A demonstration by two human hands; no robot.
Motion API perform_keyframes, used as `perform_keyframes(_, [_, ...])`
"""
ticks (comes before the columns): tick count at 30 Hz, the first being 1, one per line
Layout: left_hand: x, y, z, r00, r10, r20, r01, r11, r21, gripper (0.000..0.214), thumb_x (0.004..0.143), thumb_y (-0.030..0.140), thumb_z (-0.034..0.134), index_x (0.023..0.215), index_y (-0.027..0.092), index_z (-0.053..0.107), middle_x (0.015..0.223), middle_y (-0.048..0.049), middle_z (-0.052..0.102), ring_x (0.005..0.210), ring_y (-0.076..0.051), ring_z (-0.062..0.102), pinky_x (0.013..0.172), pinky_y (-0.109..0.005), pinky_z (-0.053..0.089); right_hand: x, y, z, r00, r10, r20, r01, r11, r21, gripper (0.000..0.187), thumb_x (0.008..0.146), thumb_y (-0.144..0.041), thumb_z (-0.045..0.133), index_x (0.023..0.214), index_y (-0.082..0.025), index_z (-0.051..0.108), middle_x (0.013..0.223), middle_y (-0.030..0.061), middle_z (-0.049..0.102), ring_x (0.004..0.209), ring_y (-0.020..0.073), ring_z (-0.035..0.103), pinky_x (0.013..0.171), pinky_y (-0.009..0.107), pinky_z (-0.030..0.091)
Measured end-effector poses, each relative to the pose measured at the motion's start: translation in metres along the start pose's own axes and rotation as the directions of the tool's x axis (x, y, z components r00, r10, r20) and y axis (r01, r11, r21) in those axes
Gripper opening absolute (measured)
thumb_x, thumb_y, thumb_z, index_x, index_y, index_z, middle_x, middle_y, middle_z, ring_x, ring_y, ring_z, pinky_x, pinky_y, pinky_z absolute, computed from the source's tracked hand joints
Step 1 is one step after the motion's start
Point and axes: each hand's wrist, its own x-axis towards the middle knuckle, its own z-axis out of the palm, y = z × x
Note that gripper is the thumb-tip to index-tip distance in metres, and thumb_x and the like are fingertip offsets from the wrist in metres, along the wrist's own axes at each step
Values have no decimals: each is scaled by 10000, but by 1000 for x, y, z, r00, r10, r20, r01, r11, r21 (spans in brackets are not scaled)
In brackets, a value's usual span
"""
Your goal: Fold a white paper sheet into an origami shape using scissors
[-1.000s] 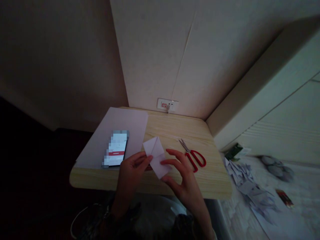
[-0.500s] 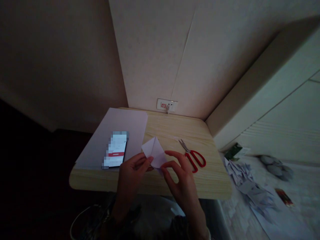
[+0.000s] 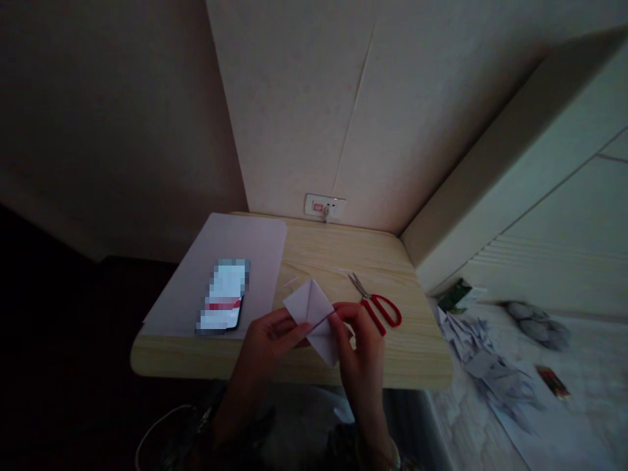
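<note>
A small folded white paper [image 3: 314,314] sits at the front of a light wooden table [image 3: 343,255]. My left hand [image 3: 272,340] pinches its left corner. My right hand [image 3: 360,343] grips its right side, fingers curled over the fold line. Both hands hold the paper just above the table's front edge. Red-handled scissors [image 3: 377,309] lie right beside my right hand.
A lit phone [image 3: 223,302] rests on a large white sheet [image 3: 220,261] on the table's left half. A wall socket [image 3: 324,207] sits behind the table. To the right, on a pale surface, lies a heap of paper pieces [image 3: 483,356] with small dark objects.
The paper was refolded between my hands: a lower flap went under, then came out again. My right hand shifted from lying over the paper to gripping its right side. The view shifted slightly.
</note>
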Motion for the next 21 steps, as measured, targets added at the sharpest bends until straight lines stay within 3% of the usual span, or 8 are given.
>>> perform_keyframes(5, [-2, 1, 3, 1000, 0, 1, 0, 999, -47, 215, 556, 235, 805, 754, 165, 758, 699, -43, 784, 661, -226, 735, 601, -289, 597, -1, 0, 1, 999, 53, -6, -52, 997, 51, 112, 885, -215, 543, 779, -218, 580, 736, 6, 624, 685, 148, 577, 562, 231, 466])
perform_keyframes(14, [2, -1, -4, 999, 38, 11, -39, 995, 91, 165, 566, 223, 797, 707, 167, 732, 648, -31, 774, 615, -213, 726, 581, -270, 593, 0, 0, 0, 999, 44, 14, -45, 996, 72, 92, 867, -235, 563, 780, -220, 586, 736, 0, 617, 709, 156, 578, 612, 249, 472])
perform_keyframes(17, [2, -2, -3, 998, 63, -24, -61, 993, 99, 214, 570, 244, 793, 756, 161, 729, 697, -41, 784, 685, -239, 739, 609, -287, 599, 0, 2, 1, 993, 114, 5, -113, 981, 160, 46, 841, -251, 601, 819, -222, 573, 768, -2, 611, 729, 154, 588, 643, 254, 487])
perform_keyframes(21, [2, -1, -2, 997, 73, -38, -68, 991, 119, 299, 535, 252, 801, 801, 142, 719, 757, -58, 790, 740, -256, 741, 673, -313, 599, 1, 4, 1, 973, 223, 55, -229, 936, 266, 154, 793, -288, 661, 890, -223, 562, 818, -3, 618, 754, 155, 609, 649, 251, 496])
